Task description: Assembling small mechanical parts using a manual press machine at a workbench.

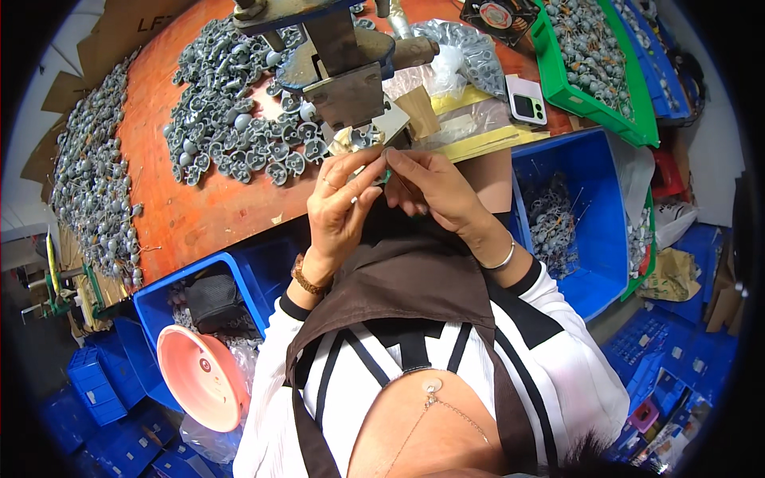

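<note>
My left hand [341, 201] and my right hand [437, 188] meet at the table's front edge, fingertips pinched together. Between them is a small part, mostly hidden by the fingers; a bit of green shows there, and its kind cannot be made out. Just beyond my hands stands a bench press [344, 88] with a metal block hanging down. Under that block, close to my left fingertips, sits a pale, cream-coloured piece [355, 140]. A heap of grey plastic shell pieces [231, 119] lies left of the press, some showing their hollow insides.
Grey parts with wires [92, 175] are piled along the orange table's [191, 215] left side. At right are a phone [526, 101], a fan [500, 17] and a filled green crate [641, 119]. Blue bins [594, 231] and a pink basin [185, 374] stand below.
</note>
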`<action>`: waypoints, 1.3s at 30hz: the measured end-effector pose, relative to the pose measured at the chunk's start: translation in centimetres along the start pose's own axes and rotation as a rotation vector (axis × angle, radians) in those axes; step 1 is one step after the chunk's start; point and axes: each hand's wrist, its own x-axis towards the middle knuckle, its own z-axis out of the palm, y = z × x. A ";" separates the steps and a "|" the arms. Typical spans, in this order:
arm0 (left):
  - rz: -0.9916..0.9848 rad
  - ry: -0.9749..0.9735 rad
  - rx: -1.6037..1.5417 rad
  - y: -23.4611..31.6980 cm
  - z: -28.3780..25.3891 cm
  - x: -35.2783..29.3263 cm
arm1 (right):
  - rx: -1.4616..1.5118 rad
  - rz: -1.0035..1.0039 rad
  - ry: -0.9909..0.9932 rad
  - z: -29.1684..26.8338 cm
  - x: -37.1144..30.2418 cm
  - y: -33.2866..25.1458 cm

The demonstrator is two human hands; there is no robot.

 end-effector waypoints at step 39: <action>-0.338 0.052 0.248 -2.8 -0.1 1.5 | -0.504 -0.691 0.418 -6.4 8.2 -7.7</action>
